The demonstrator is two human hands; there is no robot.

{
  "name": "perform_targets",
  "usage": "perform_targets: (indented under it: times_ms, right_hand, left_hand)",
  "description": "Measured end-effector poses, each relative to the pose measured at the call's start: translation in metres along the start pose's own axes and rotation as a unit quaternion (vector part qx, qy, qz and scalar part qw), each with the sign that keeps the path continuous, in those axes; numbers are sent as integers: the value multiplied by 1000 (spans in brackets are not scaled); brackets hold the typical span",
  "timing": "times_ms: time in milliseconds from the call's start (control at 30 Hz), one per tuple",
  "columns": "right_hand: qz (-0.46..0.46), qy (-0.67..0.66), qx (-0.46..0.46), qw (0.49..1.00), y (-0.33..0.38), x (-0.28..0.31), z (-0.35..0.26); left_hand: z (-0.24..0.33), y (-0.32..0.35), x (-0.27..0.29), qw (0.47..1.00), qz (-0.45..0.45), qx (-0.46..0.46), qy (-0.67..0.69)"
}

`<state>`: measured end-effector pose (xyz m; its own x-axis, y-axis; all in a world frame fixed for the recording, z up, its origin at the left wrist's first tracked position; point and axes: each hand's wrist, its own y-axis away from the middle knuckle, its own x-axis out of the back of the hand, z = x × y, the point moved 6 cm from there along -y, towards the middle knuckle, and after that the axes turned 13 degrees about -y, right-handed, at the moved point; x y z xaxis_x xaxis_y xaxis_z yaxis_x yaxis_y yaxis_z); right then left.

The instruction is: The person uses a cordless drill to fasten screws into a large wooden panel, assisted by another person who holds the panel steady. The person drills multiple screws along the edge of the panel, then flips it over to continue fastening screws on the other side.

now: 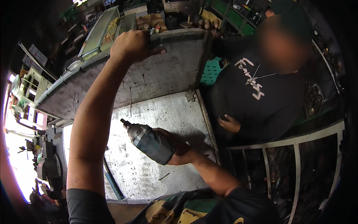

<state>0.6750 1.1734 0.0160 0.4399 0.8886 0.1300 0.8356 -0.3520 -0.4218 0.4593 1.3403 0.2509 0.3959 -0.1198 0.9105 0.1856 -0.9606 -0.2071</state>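
My left hand (132, 45) is wrapped over the top edge of a dark, worn upright panel (164, 63), its thumb on the near face. Several thin nails or screws stick out of that face. My right hand (181, 148) grips a grey-blue cordless impact driver (149, 142), whose nose points up and to the left toward the panel. The driver is above a pale, scuffed metal sheet (156, 108) that meets the panel's foot. On the sheet lie a tool with a blue-green handle (113, 183), its head hidden behind my left forearm, and a loose nail or screw (164, 176).
At the right, a co-worker in a dark top (250, 89) rests one hand (209, 27) on the panel's far corner. A pale metal rack (296, 164) is at lower right. Behind the panel stand a glass case (100, 33) and a cardboard box (153, 21). Machinery (48, 160) is at left.
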Motion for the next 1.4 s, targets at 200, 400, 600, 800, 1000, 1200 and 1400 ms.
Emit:
perform_targets:
  times_ms: [200, 400, 600, 800, 1000, 1200, 1400]
  right_hand:
    - [-28, -620, -208, 756, -44, -46, 29]
    - [154, -116, -11, 981, -24, -1, 10]
    - [446, -556, -150, 685, 6, 33, 76]
    - [581, -594, -129, 541, -6, 62, 145]
    - [580, -631, -39, 514, -33, 103, 166]
    - [570, -624, -44, 532, -24, 98, 169]
    - [550, -621, -35, 558, -29, 96, 169]
  left_hand:
    - [5, 12, 13, 999, 33, 9, -17]
    - [8, 11, 15, 997, 75, 12, -27]
    - [5, 6, 9, 996, 86, -1, -3]
    - [4, 5, 3, 995, 103, 1, -18]
    - [4, 7, 4, 997, 79, 1, -2]
    - [3, 6, 4, 994, 110, 3, -10]
    - [3, 1, -3, 995, 98, 4, 1]
